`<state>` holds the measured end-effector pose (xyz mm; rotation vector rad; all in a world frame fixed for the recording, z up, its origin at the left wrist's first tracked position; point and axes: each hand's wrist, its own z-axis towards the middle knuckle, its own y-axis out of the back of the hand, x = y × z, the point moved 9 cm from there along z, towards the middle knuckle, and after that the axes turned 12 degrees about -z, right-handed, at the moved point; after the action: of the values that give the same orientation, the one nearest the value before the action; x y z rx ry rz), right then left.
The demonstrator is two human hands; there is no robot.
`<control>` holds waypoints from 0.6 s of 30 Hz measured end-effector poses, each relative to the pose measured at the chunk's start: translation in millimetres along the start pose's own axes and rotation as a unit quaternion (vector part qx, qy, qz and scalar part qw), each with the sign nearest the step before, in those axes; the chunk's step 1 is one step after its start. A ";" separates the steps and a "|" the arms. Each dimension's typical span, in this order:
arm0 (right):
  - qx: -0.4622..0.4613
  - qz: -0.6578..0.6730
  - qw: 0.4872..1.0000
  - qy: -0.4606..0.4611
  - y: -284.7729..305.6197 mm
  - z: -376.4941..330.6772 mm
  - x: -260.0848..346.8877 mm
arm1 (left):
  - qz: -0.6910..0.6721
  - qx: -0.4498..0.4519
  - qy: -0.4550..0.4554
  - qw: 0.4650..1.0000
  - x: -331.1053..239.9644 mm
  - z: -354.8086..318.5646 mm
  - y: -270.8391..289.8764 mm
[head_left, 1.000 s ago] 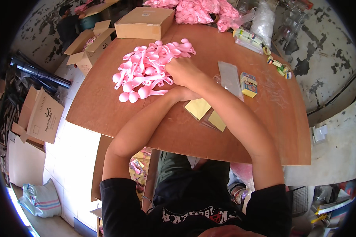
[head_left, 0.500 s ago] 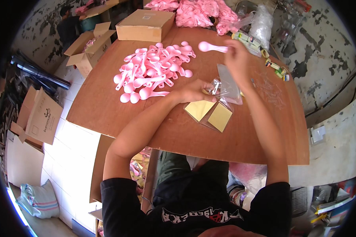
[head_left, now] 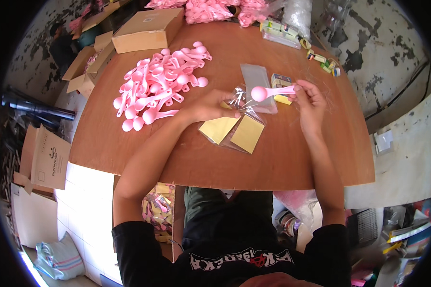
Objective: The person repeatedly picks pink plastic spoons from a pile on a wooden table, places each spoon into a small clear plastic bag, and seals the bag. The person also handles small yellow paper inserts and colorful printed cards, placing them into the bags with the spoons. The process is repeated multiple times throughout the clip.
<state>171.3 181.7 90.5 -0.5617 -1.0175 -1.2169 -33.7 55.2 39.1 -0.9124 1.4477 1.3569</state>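
- Left hand: back upward, thumb and fingers drawn together in a pinch, fingertips pointing toward the right hand.
- Left wrist: nearly straight; left forearm slants back from the hand, down and outward to a bent elbow.
- Right hand: apart from the left hand, to its right; thumb and forefinger pinched together, the other fingers loosely curled.
- Right forearm: bare, running steeply down below its hand, slightly outward.
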 end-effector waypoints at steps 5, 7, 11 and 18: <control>0.010 0.005 1.000 0.000 -3.1 -3.7 -2.8 | 0.003 0.014 0.031 0.999 -1.5 2.2 -7.4; 0.045 -0.007 0.999 0.029 -15.3 -6.8 -2.6 | -0.032 0.053 -0.018 0.998 -1.0 3.1 -15.3; 0.086 0.004 0.996 0.015 -31.2 -19.2 6.6 | -0.035 0.066 -0.048 0.996 -16.8 1.6 -30.4; 0.078 0.074 0.994 -0.023 -33.0 -31.2 18.2 | -0.178 0.080 0.027 0.980 -26.9 -8.1 -42.2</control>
<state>150.8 137.5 86.6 -0.5348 -1.0807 -0.9894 13.1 40.3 51.4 -1.0500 1.3357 0.9439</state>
